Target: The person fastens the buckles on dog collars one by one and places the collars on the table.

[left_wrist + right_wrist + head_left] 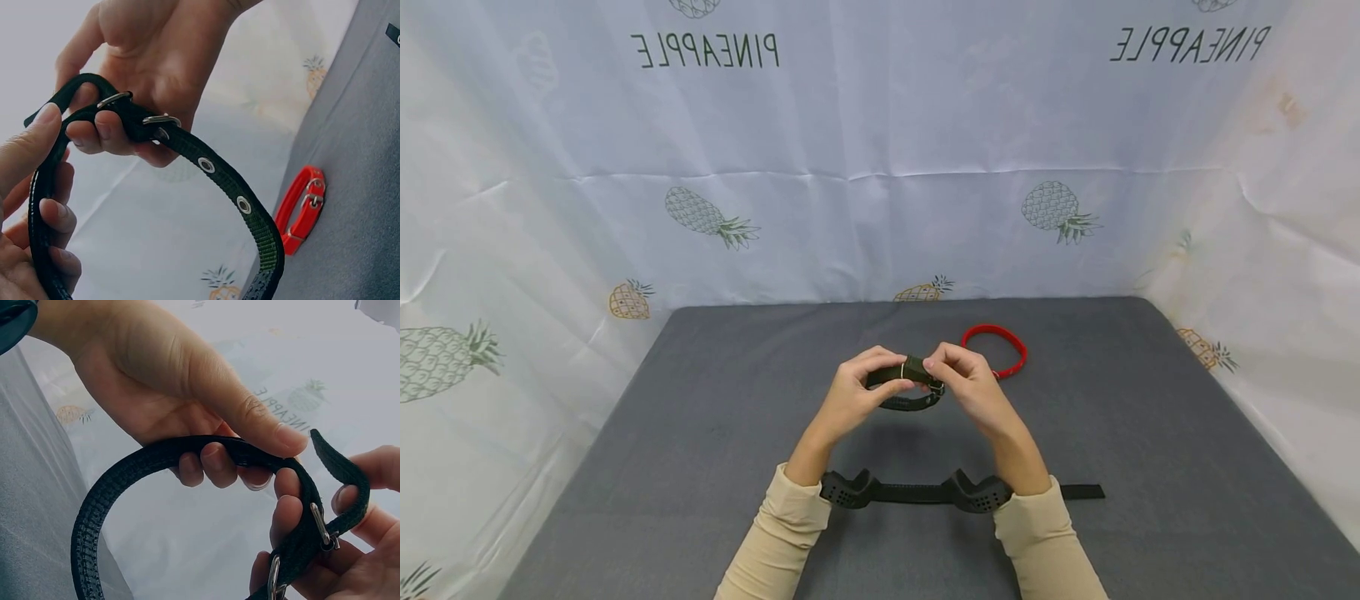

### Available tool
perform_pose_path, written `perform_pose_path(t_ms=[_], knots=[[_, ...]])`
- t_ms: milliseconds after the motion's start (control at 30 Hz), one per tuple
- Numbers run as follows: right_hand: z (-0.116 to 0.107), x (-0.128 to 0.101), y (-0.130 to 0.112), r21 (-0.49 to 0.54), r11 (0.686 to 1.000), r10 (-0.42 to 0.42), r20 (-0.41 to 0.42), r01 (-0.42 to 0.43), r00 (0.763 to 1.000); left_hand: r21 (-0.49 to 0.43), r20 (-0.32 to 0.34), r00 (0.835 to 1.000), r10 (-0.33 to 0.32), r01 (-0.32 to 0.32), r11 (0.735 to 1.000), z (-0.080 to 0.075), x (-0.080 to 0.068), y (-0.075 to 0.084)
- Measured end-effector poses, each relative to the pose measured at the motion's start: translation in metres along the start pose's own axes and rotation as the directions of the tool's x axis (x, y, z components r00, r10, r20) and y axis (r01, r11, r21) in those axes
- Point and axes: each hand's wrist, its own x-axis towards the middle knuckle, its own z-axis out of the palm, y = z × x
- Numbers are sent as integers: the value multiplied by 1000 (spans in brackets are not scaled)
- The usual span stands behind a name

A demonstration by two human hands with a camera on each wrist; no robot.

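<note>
A dark green pet collar (912,403) is held up over the table between both hands. My left hand (853,387) grips its band, the thumb along one side and the fingers curled round it. My right hand (973,387) pinches the collar near its metal buckle (320,523). In the right wrist view the strap's loose tip (330,458) bends up in a loop by the right fingers. Metal eyelets (206,165) dot the band in the left wrist view. Part of the band is hidden behind the fingers.
A red collar (1017,343), buckled into a ring, lies on the grey table (715,467) beyond my right hand. A black strap (917,493) lies nearer me, partly behind the right forearm. A black perforated housing (981,495) sits at the right wrist. Pineapple-print curtain (880,233) surrounds the table.
</note>
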Motion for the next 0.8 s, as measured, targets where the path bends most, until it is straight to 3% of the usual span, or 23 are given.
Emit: perform_pose_path(t_ms=[167, 467, 800], knots=[[1, 0, 1, 2, 999, -32, -7, 32, 999, 10, 12, 1000, 11, -11, 1000, -2, 0, 2], [1, 0, 9, 39, 986, -165, 49, 163, 985, 31, 18, 999, 40, -40, 999, -2, 0, 2], [6, 0, 4, 17, 996, -82, 6, 82, 997, 61, 24, 997, 67, -68, 996, -4, 0, 6]])
